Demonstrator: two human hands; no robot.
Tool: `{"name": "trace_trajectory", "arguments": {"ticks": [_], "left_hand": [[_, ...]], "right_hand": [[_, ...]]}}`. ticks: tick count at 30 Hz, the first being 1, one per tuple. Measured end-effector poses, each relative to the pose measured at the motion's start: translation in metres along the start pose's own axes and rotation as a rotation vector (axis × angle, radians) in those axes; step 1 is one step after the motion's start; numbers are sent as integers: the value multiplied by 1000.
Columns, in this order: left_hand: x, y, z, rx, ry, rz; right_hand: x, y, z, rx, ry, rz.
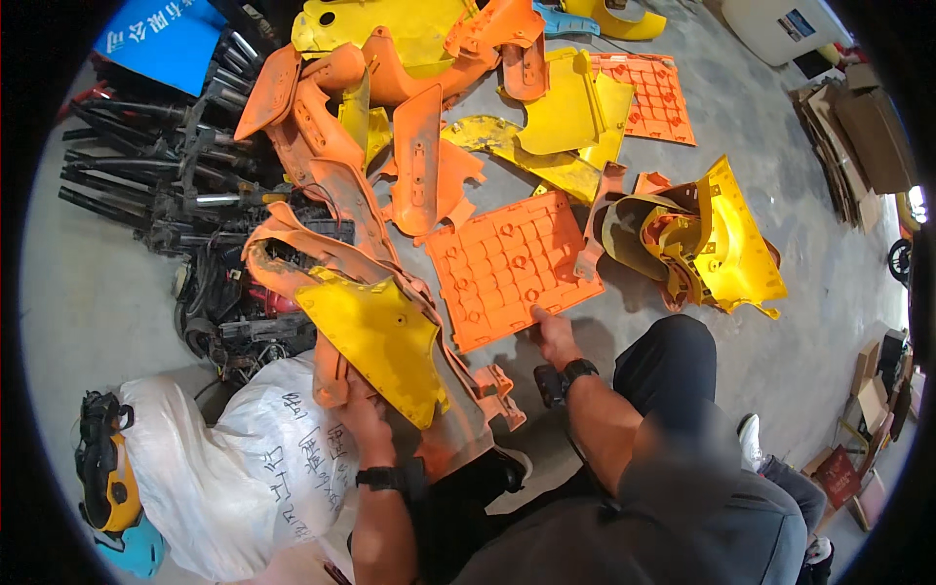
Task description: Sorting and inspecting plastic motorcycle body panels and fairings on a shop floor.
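Observation:
My right hand (558, 341) pinches the near edge of a square orange grid panel (509, 263), thumb on top. That panel is tilted toward me, its ribbed face showing. My left hand (364, 421) is closed at the lower left edge of a yellow plastic panel (375, 331), its fingertips partly hidden. The yellow panel lies over a long, scuffed orange fairing (278, 244). An orange plastic flap (330, 370) sits right beside the left fingers, and I cannot tell exactly which layers they grip. Both wrists wear dark bands.
More orange and yellow panels lie ahead, including a yellow cover (561, 102) and a nested yellow stack (717, 244) at right. Black metal forks (146, 175) pile up at left. A white sack (249, 458) stands near my left arm. Flattened cardboard (829, 146) lies far right. Another person's shoe (750, 444) shows.

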State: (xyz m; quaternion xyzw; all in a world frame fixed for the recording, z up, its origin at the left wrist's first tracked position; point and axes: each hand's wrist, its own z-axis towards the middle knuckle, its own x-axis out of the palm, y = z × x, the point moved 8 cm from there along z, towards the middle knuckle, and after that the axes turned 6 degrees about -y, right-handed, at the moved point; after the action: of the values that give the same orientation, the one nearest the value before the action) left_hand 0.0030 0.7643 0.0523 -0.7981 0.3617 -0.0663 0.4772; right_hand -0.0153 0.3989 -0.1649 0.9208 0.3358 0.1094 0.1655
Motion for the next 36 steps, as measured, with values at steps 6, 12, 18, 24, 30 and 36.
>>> {"name": "trace_trajectory", "arguments": {"ticks": [6, 12, 18, 24, 30, 36], "left_hand": [[-13, -57, -19, 41, -46, -27], [-25, -92, -23, 66, 39, -75], [-16, -106, -24, 105, 32, -196], [-19, -115, -11, 134, 22, -260], [-6, -108, -3, 84, 116, -217], [24, -66, 21, 39, 142, -186]], "right_hand": [[37, 8, -39, -39, 186, 64], [59, -4, -85, -47, 262, -76], [82, -18, -136, -25, 240, -119], [103, 35, -165, -364, 379, -306], [96, 185, -170, -853, 212, -694], [74, 306, -180, -1037, 25, -640]]}}
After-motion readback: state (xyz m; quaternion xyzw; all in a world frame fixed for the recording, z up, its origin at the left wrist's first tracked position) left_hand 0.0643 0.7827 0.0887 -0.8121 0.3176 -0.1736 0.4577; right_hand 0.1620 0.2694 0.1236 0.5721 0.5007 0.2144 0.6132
